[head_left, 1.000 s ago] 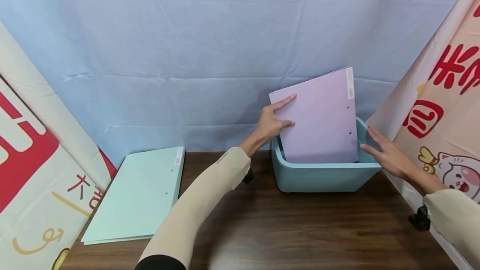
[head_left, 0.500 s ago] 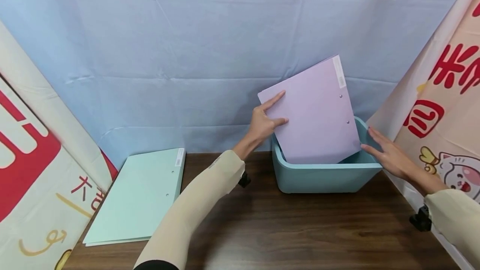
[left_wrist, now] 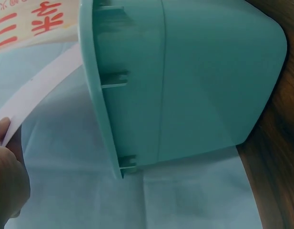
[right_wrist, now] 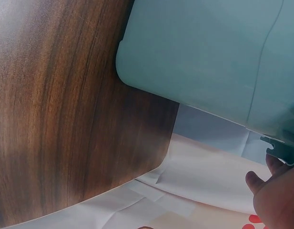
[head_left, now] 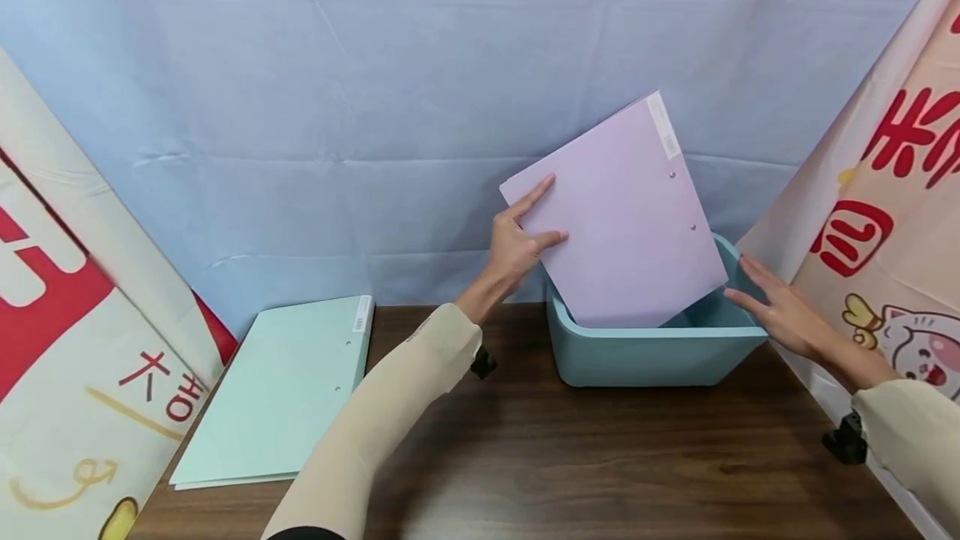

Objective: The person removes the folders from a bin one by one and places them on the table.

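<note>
My left hand (head_left: 513, 248) pinches the left edge of a lilac file folder (head_left: 622, 223), thumb on its front face. The folder has a white label strip and two rivets. It stands tilted, its lower part inside a blue-green plastic storage bin (head_left: 637, 357). My right hand (head_left: 795, 315) holds the bin's right rim, thumb over the inside and other fingers outside under the lip. In the left wrist view the left hand (left_wrist: 8, 176) grips the folder's thin edge (left_wrist: 44, 83) beside the bin. The right wrist view shows fingertips (right_wrist: 255, 182) by the bin's rim.
A mint-green file folder (head_left: 277, 390) lies flat on the left of the dark wooden table (head_left: 570, 457), apparently on another sheet or folder. A pale blue cloth (head_left: 375, 107) hangs behind, and printed cloths (head_left: 892, 257) border both sides.
The lilac folder has risen and shifted left, tilting further, so more of it is out of the bin. My left hand moved with it; the right hand stayed at the rim.
</note>
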A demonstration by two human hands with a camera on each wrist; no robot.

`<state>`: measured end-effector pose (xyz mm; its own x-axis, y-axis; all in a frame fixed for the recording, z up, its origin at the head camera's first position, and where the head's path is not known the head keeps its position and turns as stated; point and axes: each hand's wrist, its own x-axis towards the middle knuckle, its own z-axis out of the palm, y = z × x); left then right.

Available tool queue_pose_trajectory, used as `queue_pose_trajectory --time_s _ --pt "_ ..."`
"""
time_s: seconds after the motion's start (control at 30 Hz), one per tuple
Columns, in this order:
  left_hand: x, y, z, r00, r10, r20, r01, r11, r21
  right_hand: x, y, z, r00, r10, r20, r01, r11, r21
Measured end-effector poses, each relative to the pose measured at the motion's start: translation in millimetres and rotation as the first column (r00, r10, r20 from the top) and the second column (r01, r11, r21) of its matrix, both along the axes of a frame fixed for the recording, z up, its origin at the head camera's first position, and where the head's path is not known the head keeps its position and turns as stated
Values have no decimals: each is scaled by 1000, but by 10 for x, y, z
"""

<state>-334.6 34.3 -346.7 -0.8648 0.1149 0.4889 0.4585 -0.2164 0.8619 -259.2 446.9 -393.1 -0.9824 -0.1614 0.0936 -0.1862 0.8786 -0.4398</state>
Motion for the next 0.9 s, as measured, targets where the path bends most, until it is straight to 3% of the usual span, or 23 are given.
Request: queue_pose_trajectory --time_s 0.9 --pt "124 -353 352 998 48 -33 -42 987 156 -15 3 -11 1000 10 -28 -11 999 -32"
